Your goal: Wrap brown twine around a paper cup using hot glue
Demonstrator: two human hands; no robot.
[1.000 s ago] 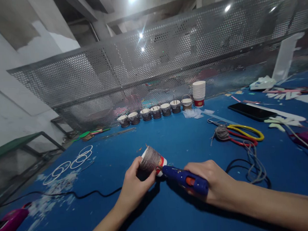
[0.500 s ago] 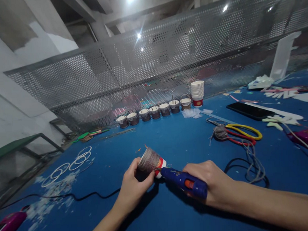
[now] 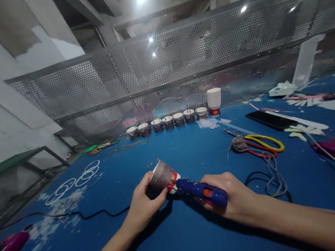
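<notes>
Your left hand [image 3: 147,202] pinches the tilted cup [image 3: 176,175], best held steady; your right hand [image 3: 233,192] grips the glue gun [image 3: 194,188], nozzle [image 3: 174,181] near the cord [image 3: 162,174].

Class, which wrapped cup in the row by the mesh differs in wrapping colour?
The rightmost wrapped cup, next to the stack of paper cups: its wrapping is light brown, while the other six have dark grey wrapping.

The tapered red-and-white paper cup [image 3: 165,176], wound with grey-brown cord except near its red end, is tilted sideways above the blue surface [image 3: 189,229]. The slim dark-blue plastic glue gun [image 3: 202,191] lies nearly level, nozzle at the cup's red band.
</notes>
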